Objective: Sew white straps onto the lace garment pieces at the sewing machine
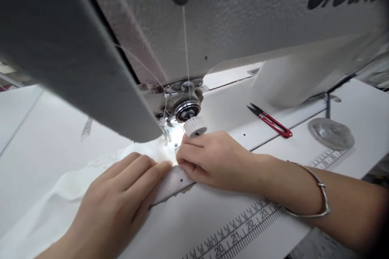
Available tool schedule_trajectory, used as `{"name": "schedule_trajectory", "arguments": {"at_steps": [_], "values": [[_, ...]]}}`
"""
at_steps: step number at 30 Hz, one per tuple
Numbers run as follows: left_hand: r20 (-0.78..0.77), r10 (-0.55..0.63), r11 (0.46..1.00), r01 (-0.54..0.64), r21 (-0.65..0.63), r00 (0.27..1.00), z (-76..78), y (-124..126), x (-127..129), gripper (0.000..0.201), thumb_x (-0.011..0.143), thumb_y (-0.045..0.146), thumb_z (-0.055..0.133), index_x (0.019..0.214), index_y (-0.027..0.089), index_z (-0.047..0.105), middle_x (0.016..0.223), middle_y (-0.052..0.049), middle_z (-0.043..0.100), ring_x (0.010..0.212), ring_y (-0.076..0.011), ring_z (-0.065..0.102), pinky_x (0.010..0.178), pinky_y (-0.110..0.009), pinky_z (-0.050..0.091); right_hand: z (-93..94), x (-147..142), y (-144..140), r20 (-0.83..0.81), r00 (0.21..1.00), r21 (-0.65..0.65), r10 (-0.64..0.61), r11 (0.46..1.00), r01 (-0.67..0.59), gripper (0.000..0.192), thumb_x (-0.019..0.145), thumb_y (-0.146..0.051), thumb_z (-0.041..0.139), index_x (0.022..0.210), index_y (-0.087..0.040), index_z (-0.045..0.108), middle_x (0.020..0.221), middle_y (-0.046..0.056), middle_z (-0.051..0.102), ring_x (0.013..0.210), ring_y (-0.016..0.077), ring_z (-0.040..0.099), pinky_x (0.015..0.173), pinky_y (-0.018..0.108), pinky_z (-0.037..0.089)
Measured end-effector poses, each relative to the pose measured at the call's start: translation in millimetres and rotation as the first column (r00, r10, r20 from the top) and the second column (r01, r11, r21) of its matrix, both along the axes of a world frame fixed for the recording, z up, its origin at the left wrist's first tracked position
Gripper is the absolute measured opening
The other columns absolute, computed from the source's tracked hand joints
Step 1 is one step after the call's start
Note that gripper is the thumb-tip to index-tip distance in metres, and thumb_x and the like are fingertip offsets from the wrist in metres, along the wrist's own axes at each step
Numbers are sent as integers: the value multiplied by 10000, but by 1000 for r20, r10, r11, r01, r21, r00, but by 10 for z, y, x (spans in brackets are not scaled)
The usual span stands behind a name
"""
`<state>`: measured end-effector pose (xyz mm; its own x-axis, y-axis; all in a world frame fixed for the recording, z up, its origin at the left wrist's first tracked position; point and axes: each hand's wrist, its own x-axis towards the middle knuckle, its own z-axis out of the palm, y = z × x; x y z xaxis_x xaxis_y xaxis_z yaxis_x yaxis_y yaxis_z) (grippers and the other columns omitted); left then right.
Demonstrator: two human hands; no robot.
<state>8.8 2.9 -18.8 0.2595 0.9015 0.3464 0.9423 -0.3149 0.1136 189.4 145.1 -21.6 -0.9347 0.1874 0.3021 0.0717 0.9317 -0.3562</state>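
Left hand [121, 198] flat, right hand [209, 158] pinching, fingertips meeting.

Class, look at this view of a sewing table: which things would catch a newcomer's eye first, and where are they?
Two bare hands meet at the centre: the left hand lies flat on white fabric, while the right hand pinches its edge under the brightly lit needle area. The grey sewing machine head fills the top. Red thread snips lie behind the right hand, and a silver bangle circles that wrist.
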Motion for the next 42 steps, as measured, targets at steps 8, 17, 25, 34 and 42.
{"name": "schedule_trajectory", "arguments": {"at_steps": [8, 17, 25, 34, 42], "values": [[97, 56, 996, -49, -80, 994, 20, 19, 33, 156, 968, 225, 458, 1033, 241, 599, 956, -3, 626, 833, -162, 597, 726, -307, 474, 20, 29, 37, 1, 996, -55, 86, 995, -86, 209, 953, -155, 425, 976, -163, 633, 951, 29, 606, 795, 133, 536, 617, 259, 366], [325, 158, 972, -88, -220, 933, 101, 183, 31, 150, 904, 315, 510, 878, 264, 649, 883, 29, 636, 758, -123, 618, 654, -232, 462, 114, 0, 46, 108, 992, -166, 61, 985, -42, 194, 921, -215, 520, 1091, -175, 604, 1041, 24, 596, 857, 141, 561, 634, 270, 371], [354, 197, 950, -89, -298, 914, 104, 224, -30, 187, 898, 390, 494, 863, 275, 638, 834, 41, 636, 744, -129, 610, 614, -210, 466, 43, -80, -10, 51, 999, -37, -18, 999, 20, 201, 969, -250, 464, 990, -152, 639, 970, 38, 613, 812, 139, 557, 567, 256, 308], [-177, 95, 994, -83, 70, 980, -26, 88, 114, 256, 991, 306, 363, 970, 189, 590, 866, -39, 607, 757, -215, 564, 637, -323, 359, 59, -105, 48, 22, 999, -231, -46, 972, 50, 117, 894, -217, 548, 896, -152, 645, 871, -7, 603, 771, 114, 543, 607, 234, 336], [248, 236, 962, -188, -200, 940, 82, 160, 27, 202, 933, 423, 473, 980, 287, 615, 877, 65, 648, 732, -111, 600, 607, -206, 426, 52, -76, 72, -14, 1000, -286, 1, 958, -5, 163, 916, -266, 565, 1016, -157, 632, 996, 17, 651, 830, 133, 558, 661, 243, 353]]}}
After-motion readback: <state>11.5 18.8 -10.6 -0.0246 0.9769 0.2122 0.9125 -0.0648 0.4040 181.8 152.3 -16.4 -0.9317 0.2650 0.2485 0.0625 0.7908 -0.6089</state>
